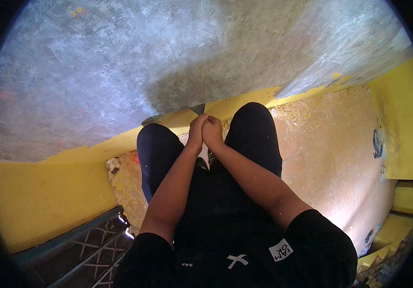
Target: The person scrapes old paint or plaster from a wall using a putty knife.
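Both my hands are closed together in front of my knees, around the handle of a scraper. My left hand and my right hand press against each other, hiding the handle. The scraper's flat, grey triangular blade sticks out beyond my fingers, at the ragged border between the bare grey wall and a strip of yellow paint. Whether the blade's edge touches the wall, I cannot tell.
Yellow flakes lie on the tiled floor, thickest along the wall's foot. Yellow side walls stand left and right. A dark metal grille is at lower left. A crumpled dark plastic piece lies by the right wall; a pale lump sits in the left corner.
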`<state>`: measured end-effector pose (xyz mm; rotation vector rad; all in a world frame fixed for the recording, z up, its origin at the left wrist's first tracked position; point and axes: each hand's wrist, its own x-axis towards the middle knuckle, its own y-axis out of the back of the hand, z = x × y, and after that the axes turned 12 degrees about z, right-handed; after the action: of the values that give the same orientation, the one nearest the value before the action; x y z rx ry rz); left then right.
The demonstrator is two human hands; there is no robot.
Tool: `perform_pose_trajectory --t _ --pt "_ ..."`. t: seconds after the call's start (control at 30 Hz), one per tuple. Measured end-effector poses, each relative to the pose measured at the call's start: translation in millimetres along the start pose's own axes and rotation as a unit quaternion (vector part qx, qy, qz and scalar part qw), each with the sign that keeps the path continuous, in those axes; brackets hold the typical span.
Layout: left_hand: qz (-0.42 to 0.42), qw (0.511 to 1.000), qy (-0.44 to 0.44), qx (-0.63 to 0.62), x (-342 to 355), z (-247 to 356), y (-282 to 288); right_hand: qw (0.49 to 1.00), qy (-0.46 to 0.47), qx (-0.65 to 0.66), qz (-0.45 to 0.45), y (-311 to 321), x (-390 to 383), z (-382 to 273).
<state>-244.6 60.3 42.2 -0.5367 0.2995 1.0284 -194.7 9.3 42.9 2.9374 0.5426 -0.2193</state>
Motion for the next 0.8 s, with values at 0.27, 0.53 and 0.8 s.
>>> perform_pose_trajectory --t 0.27,0.53,0.8 --pt "0.012 0.975 0.173 0.136 11.1 -34.6 10.3 0.970 -0.232 -0.044 0.056 1.2 -4.1 35.1" --pt "-0.016 0.959 0.260 0.108 14.2 -43.0 5.2 0.852 -0.502 0.125 -0.084 -3.7 26.7 65.3" --pt "-0.043 0.954 0.254 0.152 -4.7 -30.4 20.2 0.944 -0.318 -0.085 -0.035 0.3 4.2 54.3"
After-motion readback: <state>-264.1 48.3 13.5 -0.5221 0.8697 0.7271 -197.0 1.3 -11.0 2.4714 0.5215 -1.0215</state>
